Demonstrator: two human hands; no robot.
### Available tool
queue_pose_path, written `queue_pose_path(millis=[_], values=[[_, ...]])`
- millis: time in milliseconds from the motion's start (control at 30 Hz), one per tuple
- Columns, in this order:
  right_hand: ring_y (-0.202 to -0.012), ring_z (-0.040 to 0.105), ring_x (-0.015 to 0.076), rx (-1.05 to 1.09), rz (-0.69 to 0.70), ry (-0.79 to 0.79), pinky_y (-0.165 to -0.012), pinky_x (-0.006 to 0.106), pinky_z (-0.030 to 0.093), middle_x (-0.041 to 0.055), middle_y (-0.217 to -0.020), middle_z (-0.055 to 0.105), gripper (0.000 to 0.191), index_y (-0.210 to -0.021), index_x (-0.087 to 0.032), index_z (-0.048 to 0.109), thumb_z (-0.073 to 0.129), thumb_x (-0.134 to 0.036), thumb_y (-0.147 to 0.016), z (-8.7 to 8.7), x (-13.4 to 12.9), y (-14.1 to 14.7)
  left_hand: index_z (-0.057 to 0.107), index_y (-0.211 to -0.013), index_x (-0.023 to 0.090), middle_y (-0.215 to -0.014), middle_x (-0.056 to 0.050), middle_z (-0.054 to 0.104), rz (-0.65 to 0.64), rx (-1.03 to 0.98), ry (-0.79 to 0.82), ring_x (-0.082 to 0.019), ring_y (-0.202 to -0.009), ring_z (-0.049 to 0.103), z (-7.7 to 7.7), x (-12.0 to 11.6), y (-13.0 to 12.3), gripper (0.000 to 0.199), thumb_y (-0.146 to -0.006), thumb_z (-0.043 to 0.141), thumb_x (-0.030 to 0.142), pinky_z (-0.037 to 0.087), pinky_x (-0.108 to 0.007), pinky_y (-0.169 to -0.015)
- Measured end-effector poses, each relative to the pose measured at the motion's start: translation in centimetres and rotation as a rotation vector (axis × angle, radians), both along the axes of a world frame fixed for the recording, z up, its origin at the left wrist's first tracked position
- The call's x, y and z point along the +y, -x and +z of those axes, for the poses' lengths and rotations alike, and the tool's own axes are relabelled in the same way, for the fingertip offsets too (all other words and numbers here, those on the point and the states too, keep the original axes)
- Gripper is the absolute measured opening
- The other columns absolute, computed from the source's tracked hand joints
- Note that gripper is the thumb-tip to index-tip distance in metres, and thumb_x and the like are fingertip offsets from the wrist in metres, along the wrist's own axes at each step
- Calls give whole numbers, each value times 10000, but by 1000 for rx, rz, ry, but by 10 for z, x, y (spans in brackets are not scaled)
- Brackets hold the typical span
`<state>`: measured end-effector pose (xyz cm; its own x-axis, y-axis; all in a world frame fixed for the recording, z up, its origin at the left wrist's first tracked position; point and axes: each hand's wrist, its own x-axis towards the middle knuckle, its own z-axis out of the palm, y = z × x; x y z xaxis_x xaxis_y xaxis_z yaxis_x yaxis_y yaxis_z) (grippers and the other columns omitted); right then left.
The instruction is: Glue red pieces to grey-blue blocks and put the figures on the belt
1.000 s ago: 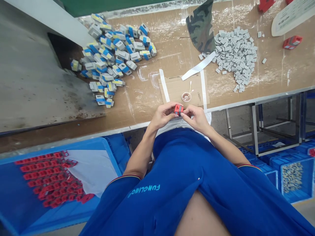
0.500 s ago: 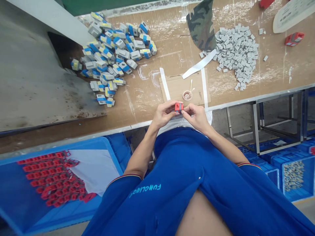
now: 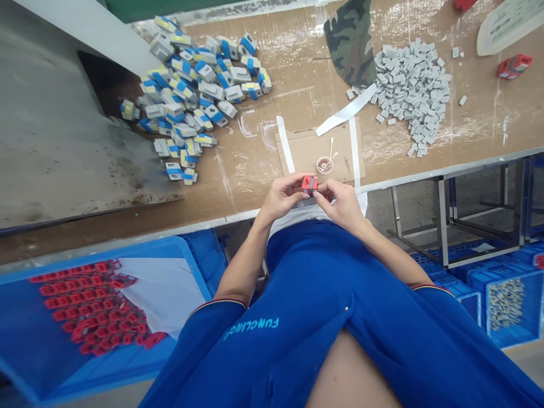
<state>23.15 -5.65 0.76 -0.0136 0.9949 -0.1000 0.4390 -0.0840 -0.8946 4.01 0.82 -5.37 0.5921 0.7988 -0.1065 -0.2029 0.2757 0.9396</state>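
Observation:
Between my hands, just over the table's front edge, is a small red block-shaped part point(image 3: 309, 185) with a grey band across it. My left hand point(image 3: 280, 197) grips its left side between thumb and fingers. On the other side, the thumb and fingers of my right hand point(image 3: 340, 201) pinch the part's right edge. Beyond them, a small round dish point(image 3: 324, 165) with white cotton swabs point(image 3: 331, 148) in it rests on a taped-down cardboard sheet point(image 3: 300, 148).
Grey-white blocks with blue and yellow bands point(image 3: 204, 90) are heaped at the left. Small grey pieces point(image 3: 414, 90) lie piled at right beside a camouflage cloth point(image 3: 351, 42). Another red part point(image 3: 514, 67) is farther right. A blue bin point(image 3: 195, 266) below left holds rows of red parts point(image 3: 85, 294).
Both hands keep hold of the red part, which has turned very slightly. The whole view has shifted a little.

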Motion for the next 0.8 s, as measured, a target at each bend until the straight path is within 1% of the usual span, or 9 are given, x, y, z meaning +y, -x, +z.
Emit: queue_pose_path(millis=[133,233,367,467,567,667,800], values=[[-641,613,164,-89,28,-7,-664,303,461,36,-803,743,147,-819,-248,575,613,-313,-944,3,2,-1,833,-1237,193,-1189,-126,833,20,-23,-18,-245,-1077,808,2,0,-1,493,-791,963,359,655,-328,-959],[-618,593,161,-136,32,8,-651,299,436,22,-756,726,160,-792,-253,558,621,-301,-931,5,3,0,845,-1211,205,-1191,-124,838,25,-17,-27,-252,-1088,810,3,1,-1,465,-789,963,361,658,-336,-965],[-560,559,151,-110,43,19,-617,292,406,-2,-667,666,200,-753,-256,540,607,-309,-934,4,6,2,857,-1178,196,-1145,-118,846,40,11,-39,-243,-1043,812,3,1,0,438,-786,959,362,660,-336,-958],[-548,553,149,-100,55,29,-605,288,393,-7,-636,645,225,-734,-259,539,604,-324,-939,3,9,2,859,-1168,189,-1154,-120,843,52,23,-34,-247,-1049,808,4,2,1,441,-779,960,371,662,-343,-955],[-562,594,154,-48,63,56,-608,281,412,-5,-639,667,229,-736,-255,564,619,-339,-942,1,9,-1,860,-1164,183,-1161,-130,843,39,25,-25,-256,-1051,809,4,5,3,465,-760,973,385,666,-348,-947],[-578,631,160,15,62,73,-621,280,449,7,-671,708,226,-765,-244,607,635,-366,-953,1,6,-3,866,-1152,189,-1172,-134,842,-3,0,-14,-252,-1048,814,4,7,4,472,-738,992,377,665,-331,-940],[-622,670,170,-2,55,66,-641,277,475,24,-732,752,186,-794,-244,617,651,-350,-943,1,2,-4,849,-1196,195,-1131,-123,851,-27,-37,37,-250,-1061,823,5,8,4,500,-747,996,360,662,-319,-953]])
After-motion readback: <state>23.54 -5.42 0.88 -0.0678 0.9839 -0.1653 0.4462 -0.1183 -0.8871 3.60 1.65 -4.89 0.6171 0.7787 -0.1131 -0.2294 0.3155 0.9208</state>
